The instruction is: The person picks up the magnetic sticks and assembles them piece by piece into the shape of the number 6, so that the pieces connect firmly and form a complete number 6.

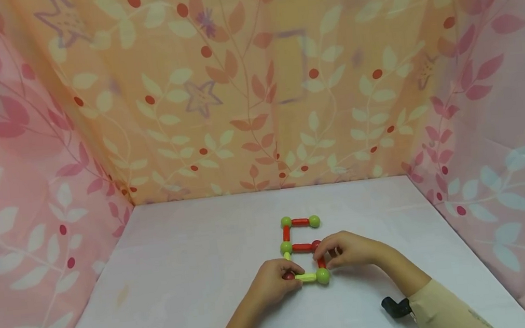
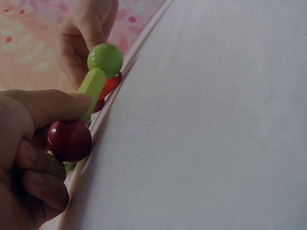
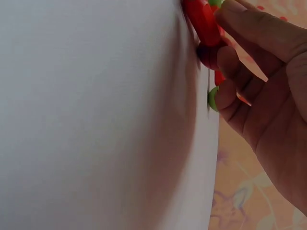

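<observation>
A flat figure shaped like a 6, made of toy building rods and balls, lies on the white table. Its top has a red rod between two green balls. My left hand pinches the yellow-green rod at the lower left, beside a dark red ball. That rod's other end meets a green ball. At the right side, my right hand pinches the upright red rod between thumb and fingers. Its fingertips are close to the red ball, which they partly cover in the head view.
The white table ends at a patterned orange curtain behind, with pink patterned curtains at both sides. A black device sits at the right sleeve.
</observation>
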Motion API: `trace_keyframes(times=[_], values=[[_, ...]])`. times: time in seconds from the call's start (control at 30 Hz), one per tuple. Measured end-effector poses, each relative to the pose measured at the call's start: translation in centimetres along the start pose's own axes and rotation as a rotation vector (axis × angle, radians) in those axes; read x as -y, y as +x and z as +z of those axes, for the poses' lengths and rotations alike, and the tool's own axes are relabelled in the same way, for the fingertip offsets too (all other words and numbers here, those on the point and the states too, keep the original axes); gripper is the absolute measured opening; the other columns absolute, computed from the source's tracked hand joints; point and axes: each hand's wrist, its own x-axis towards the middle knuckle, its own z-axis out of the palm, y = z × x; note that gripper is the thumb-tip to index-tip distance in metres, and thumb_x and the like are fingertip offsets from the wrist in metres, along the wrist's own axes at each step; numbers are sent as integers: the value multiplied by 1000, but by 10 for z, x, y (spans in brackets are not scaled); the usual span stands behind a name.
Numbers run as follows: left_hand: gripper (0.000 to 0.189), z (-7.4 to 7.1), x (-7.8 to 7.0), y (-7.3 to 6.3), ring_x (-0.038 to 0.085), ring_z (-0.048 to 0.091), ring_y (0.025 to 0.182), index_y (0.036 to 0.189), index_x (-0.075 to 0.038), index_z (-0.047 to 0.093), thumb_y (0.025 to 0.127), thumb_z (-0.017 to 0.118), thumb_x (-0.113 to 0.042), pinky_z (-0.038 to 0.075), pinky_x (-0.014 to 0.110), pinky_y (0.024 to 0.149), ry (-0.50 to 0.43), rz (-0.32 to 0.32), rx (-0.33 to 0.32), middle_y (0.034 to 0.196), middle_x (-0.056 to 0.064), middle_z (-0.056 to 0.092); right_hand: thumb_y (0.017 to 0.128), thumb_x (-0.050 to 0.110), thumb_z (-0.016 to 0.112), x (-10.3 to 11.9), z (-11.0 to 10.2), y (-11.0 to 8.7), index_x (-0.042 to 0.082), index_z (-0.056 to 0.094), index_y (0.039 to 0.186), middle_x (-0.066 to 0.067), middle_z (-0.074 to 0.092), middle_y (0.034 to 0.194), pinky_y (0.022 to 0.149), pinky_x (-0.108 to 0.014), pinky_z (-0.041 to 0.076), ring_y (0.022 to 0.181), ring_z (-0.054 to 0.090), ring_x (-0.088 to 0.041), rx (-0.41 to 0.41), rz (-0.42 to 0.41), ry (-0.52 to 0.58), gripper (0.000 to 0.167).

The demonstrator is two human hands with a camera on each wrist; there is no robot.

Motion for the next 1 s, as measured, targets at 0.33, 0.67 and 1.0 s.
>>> trace_keyframes(times=[0.33,0.67,1.0], values=[[21,0,1,-1,9,49,71,84,-39,68,71,78,-26,40,24,55,-23,4,6,73,-10,58,78,8,70,-11,3,14,22,68,105,5,65,106,68,-27,48,85,57,-17,153,-39,83,31],[21,-7,0,-2,8,49,70,85,-37,69,70,77,-25,40,24,56,-3,40,3,72,-10,58,77,3,70,-12,0,25,20,71,99,5,64,107,68,-27,50,90,58,-14,204,-67,86,28],[21,-5,0,-5,7,50,69,86,-37,69,70,78,-25,40,23,56,0,63,14,73,-10,58,77,3,70,-10,2,25,25,71,95,7,63,104,76,-27,48,96,57,-10,222,-60,48,28]])
